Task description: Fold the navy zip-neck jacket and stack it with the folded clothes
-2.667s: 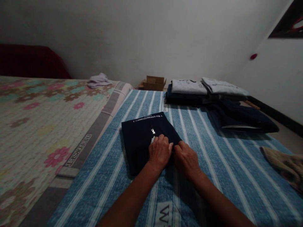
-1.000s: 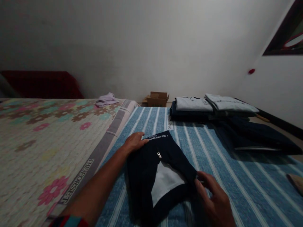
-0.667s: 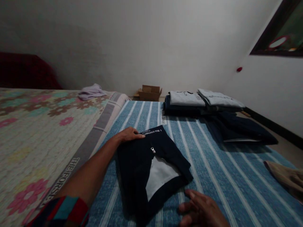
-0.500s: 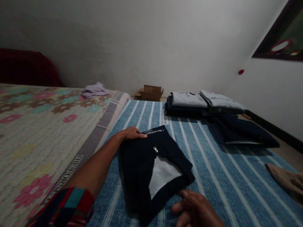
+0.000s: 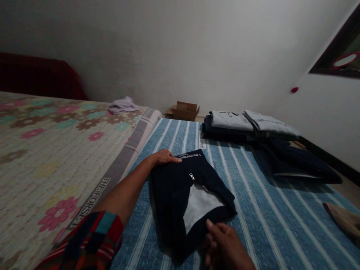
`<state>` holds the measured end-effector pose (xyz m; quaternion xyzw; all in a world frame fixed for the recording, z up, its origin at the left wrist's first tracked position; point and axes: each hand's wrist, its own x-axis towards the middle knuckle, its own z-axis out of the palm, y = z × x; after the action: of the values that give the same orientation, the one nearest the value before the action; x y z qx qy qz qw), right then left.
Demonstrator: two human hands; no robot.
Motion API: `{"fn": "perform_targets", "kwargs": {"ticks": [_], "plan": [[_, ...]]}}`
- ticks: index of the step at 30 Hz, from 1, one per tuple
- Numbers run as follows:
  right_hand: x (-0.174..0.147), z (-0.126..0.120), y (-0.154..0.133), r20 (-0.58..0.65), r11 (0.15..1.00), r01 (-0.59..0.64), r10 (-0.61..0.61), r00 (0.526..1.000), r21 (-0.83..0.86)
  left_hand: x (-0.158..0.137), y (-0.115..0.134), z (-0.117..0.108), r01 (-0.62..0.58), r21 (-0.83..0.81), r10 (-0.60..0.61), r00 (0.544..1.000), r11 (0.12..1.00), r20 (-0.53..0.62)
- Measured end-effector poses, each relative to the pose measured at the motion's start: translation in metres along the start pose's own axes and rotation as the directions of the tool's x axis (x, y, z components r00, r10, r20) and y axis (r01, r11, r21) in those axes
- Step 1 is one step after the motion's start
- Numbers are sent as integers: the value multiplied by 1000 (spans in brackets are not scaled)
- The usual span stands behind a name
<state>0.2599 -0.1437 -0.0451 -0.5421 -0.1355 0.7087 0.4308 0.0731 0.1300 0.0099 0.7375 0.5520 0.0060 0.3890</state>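
A folded navy zip jacket (image 5: 171, 195) lies on the striped bedspread in front of me. Its silver zip pull shows near the middle, white lining shows in the collar opening, and pale lettering runs along the far edge. My left hand (image 5: 166, 156) is closed on the jacket's far left corner, with part of its fingers hidden. At the near side, my right hand (image 5: 229, 243) has its thumb on the collar edge, its other fingers curled below and partly in shadow.
Folded grey and dark clothes (image 5: 232, 122) are stacked at the far right, beside a dark folded garment (image 5: 303, 161). A brown cloth (image 5: 343, 221) lies at the right edge. Beyond the bed stands an open cardboard box (image 5: 185, 112). On the flowered bed cover (image 5: 84, 157) lies a pale lilac cloth (image 5: 123, 105).
My right hand has moved from beside the jacket onto its near collar edge, its thumb now on the fabric. My left hand keeps its place on the corner. The view has shifted slightly left.
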Motion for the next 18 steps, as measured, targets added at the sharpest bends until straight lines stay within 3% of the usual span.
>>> {"fn": "perform_targets", "kwargs": {"ticks": [3,5,9,12,15,18], "plan": [[4,-1,0,-43,996,66,-69,997,-54,-1,1,-1,-11,10,11,1000,1000,-12],[5,0,0,-39,996,87,-87,995,9,-2,1,-2,-19,17,19,1000,1000,-20],[9,7,0,21,992,-19,17,1000,123,-2,0,-4,-11,-40,10,1000,999,-25],[15,13,4,41,990,-86,81,996,113,-1,-1,-5,-15,-42,14,999,999,-32],[21,15,8,7,998,2,-3,1000,65,-6,-2,-7,-16,-78,11,998,997,-60],[23,7,5,-55,986,161,-159,986,36,-21,0,-6,9,-237,-29,996,971,-82]]}}
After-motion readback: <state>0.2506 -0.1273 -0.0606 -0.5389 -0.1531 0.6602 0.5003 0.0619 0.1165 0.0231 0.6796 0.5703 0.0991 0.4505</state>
